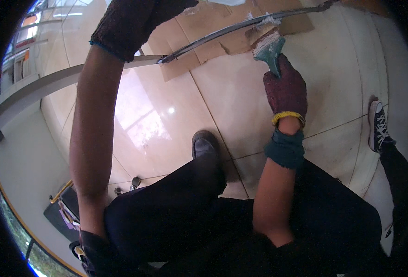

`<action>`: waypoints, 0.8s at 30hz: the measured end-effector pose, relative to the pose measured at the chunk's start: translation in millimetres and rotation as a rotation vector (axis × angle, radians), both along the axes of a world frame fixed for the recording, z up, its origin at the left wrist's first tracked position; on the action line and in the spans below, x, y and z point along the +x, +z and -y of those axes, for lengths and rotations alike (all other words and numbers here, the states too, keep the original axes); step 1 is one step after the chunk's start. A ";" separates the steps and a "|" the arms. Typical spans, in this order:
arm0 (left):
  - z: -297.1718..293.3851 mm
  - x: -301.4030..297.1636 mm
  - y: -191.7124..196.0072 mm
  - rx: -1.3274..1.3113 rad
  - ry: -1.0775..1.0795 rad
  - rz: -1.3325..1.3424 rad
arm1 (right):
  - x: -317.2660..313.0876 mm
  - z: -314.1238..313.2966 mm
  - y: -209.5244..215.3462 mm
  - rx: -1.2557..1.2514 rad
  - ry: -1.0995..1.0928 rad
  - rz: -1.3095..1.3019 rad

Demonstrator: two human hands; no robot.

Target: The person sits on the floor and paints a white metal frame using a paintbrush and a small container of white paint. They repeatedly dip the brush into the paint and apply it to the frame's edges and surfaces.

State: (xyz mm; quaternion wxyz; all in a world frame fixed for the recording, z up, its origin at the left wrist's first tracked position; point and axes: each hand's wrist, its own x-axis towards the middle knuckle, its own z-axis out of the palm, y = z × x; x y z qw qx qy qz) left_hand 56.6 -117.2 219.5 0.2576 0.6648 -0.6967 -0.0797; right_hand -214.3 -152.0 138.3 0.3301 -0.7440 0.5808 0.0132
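Observation:
My right hand (287, 90), in a dark maroon knit glove with a yellow cuff, is closed round the green handle of a paintbrush (269, 51). White paint coats the brush's wide bristles, which are at a long, narrow dark-grey bar (213, 38). Whether they touch it I cannot tell. The bar runs across the top over a brown cardboard sheet (204, 25) on the floor. My left hand (132, 25), in a dark glove, reaches to the top edge above the bar's left part. Its fingers are cut off or too dark to make out.
A pale beam (51, 83) curves in from the left and meets the bar's end. Glossy tiles (167, 106) cover the floor around my shoe (205, 144). Another person's sneaker (378, 124) stands at the right. A dark box (63, 212) sits lower left.

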 end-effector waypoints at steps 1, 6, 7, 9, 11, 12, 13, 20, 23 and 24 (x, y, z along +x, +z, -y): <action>0.9 -0.5 3.4 -0.015 -0.023 0.043 | 2.4 3.5 -0.1 0.006 -0.009 0.001; 3.2 5.7 -4.5 -0.024 -0.035 -0.150 | 10.5 -4.6 -3.4 0.073 0.102 0.002; 2.9 7.5 -2.5 -0.005 -0.041 -0.048 | 7.0 -4.2 -1.7 0.105 0.119 0.047; 1.9 9.1 7.3 0.031 -0.053 0.160 | 4.0 -0.3 11.9 0.221 0.135 0.111; -2.3 27.4 -13.2 -0.006 -0.173 0.530 | -3.0 1.8 16.6 0.213 0.089 0.144; -5.6 36.7 -21.0 -0.019 -0.230 0.725 | -3.6 4.2 22.2 0.250 0.033 0.175; -3.8 37.0 -21.5 0.023 -0.238 0.712 | -6.0 6.5 25.4 0.331 -0.015 0.230; 13.0 25.0 -21.3 0.118 0.090 0.417 | -23.9 27.0 72.0 0.820 -0.228 0.724; 18.5 39.0 -50.3 -0.051 0.144 -0.478 | -26.6 34.5 66.5 0.899 -0.230 1.029; 23.1 32.9 -33.6 0.050 0.162 -0.086 | -30.1 39.7 58.6 0.913 -0.229 1.140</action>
